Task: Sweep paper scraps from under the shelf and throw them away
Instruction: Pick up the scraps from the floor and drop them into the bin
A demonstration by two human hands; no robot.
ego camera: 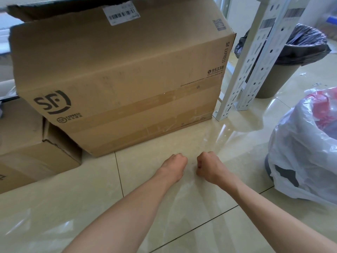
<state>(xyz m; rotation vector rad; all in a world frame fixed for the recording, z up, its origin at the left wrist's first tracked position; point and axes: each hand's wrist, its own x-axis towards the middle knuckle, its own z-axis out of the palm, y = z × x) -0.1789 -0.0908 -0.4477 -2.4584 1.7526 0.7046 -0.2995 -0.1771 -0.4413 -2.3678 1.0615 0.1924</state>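
Note:
My left hand (176, 164) and my right hand (207, 166) are both curled into fists, side by side above the tiled floor, and hold nothing. They sit just in front of a large brown cardboard box (118, 79). The shelf's white perforated metal legs (242, 70) stand to the right of the box. A few small paper scraps (318, 84) lie on the floor at the far right. A brown bin lined with a black bag (290, 57) stands behind the shelf legs.
A smaller cardboard box (31, 154) lies at the left, partly under the large one. A translucent white plastic bag (306, 148) with red items inside sits at the right. Glossy beige floor tiles (91, 207) fill the foreground.

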